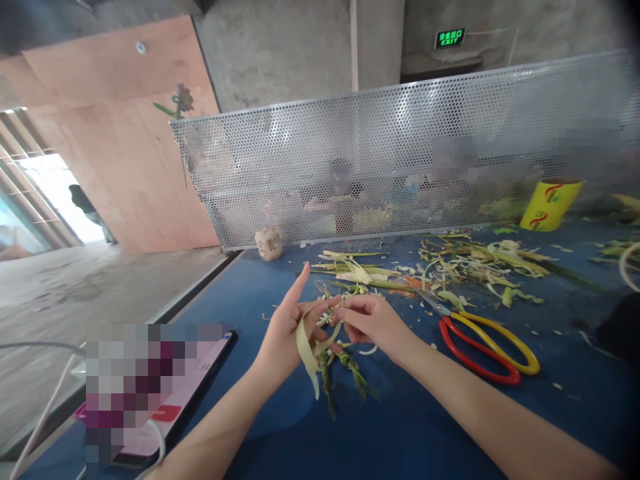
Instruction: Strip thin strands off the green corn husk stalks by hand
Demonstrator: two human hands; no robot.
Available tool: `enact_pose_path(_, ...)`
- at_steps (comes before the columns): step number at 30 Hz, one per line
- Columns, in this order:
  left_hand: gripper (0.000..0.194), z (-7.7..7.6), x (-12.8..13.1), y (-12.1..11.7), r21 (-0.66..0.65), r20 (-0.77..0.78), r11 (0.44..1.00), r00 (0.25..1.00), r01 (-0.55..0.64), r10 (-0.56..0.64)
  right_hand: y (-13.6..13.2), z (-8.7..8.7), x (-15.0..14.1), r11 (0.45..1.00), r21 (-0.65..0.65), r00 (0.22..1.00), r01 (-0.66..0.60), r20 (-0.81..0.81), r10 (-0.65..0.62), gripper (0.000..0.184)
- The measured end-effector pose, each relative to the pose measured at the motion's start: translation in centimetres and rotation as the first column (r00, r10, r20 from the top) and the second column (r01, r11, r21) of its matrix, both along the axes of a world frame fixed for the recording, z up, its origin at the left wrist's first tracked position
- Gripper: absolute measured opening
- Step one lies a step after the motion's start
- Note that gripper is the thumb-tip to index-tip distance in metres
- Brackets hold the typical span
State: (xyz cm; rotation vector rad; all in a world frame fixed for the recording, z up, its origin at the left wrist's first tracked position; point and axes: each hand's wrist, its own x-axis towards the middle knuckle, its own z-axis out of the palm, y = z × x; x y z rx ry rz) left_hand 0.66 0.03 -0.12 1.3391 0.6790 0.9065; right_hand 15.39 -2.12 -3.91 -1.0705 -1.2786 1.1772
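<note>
Over the blue table my left hand has its thumb stretched up and its fingers bent round a pale green leaf strip, whose loose end hangs down in front of the palm. Against its fingertips, my right hand pinches the strip's upper part; the exact pinch point is small and partly hidden by the fingers. Just below the hands lie two dark green knotted plant pieces, one to the right and one to the left. Light green bits lie behind the fingers.
Scissors with red and yellow handles lie to the right. Behind are leaf scraps, a yellow tape roll and a whitish lump. A perforated metal screen bounds the table. A cabled tablet stands left.
</note>
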Motion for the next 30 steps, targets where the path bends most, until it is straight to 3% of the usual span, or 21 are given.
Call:
enact_pose_path(9,0.085,-0.3,-0.2,0.4,-0.063,-0.086,0.997,0.995,0.041,-0.046,0.3,-0.1,0.0,0.998,0.011,0.987,-0.062,-0.148,0.063,0.041)
enact_pose_path(17,0.080,-1.0,0.1,0.7,0.025,-0.114,0.999,0.993,-0.038,0.041,0.1,0.1,0.1,1.000,-0.001,0.996,-0.011,-0.085,0.011,0.026)
enact_pose_path(23,0.061,-1.7,-0.2,1.2,0.037,-0.167,0.997,0.984,0.062,-0.055,0.3,-0.3,-0.1,0.999,-0.001,0.999,0.040,-0.027,-0.040,0.026)
enact_pose_path(30,0.092,-1.1,0.0,0.8,-0.031,-0.117,0.994,0.987,0.103,-0.106,0.5,-0.5,0.0,0.999,0.007,0.998,0.044,-0.034,-0.043,0.030)
